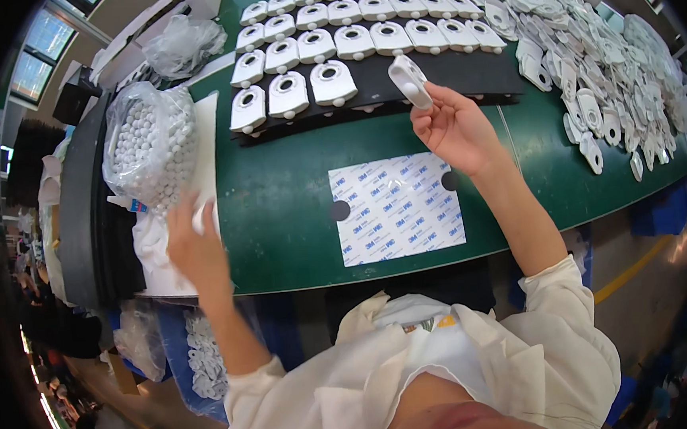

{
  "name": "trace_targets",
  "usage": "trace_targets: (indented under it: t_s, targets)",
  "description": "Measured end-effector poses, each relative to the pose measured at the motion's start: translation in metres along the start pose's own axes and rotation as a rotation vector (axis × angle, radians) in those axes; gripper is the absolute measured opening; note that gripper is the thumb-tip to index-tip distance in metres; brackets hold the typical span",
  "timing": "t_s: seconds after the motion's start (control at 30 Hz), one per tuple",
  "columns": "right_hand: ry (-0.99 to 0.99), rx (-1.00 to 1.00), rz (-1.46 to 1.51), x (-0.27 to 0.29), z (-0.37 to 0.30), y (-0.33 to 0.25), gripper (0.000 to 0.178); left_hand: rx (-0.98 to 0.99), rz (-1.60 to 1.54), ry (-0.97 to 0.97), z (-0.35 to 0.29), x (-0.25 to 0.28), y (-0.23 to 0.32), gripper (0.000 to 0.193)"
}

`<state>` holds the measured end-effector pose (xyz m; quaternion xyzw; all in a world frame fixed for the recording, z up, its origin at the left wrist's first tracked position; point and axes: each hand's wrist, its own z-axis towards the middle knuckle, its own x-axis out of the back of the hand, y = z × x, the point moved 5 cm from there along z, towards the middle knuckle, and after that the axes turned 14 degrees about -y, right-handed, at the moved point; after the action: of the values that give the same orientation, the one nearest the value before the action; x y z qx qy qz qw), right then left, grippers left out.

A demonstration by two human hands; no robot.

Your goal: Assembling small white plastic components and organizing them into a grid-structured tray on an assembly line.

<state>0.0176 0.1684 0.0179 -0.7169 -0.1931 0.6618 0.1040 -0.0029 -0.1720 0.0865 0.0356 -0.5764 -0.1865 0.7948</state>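
Note:
My right hand (455,127) pinches a white plastic housing with a round hole (408,81), holding it tilted over the front of the black foam strip (450,87). Several rows of like white housings (287,93) stand on that foam, many with a small white ball at the front edge. Motion blurs my left hand (194,241), which is over a white cloth (159,251) beside a clear bag of white balls (151,140). Something white shows by its fingers, but whether they hold it is unclear. A small glue bottle (129,203) lies near the bag.
A patterned white-and-blue sheet (399,210) lies on the green table (282,243) in front of me. Loose white plastic parts (588,70) are heaped at the right. Black foam sheets (80,209) lie at the left, and a blue bin (179,345) of white parts stands below the edge.

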Motion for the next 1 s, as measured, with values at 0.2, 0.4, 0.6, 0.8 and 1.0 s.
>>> trace_targets:
  t_s: [0.2,0.4,0.6,0.8,1.0]
  targets:
    - [0.017,-0.034,-0.036,-0.001,0.0,0.009,0.019,0.292,0.268,-0.071,-0.074,-0.003,-0.124,0.02]
    - [0.035,-0.034,-0.104,0.006,-0.001,0.018,0.02,0.32,-0.28,0.199,-0.045,0.014,-0.088,0.016]
    - [0.008,-0.027,-0.284,0.001,-0.002,0.027,0.02,-0.126,-0.776,0.288,0.008,-0.018,0.05,0.012]
    - [-0.022,-0.015,-0.367,-0.004,-0.004,0.026,0.021,-0.654,-0.618,0.0,0.017,-0.038,0.157,0.021]
    - [-0.081,0.003,-0.592,-0.009,-0.007,0.022,0.022,-0.636,-0.504,-0.283,0.027,-0.043,0.167,0.016]
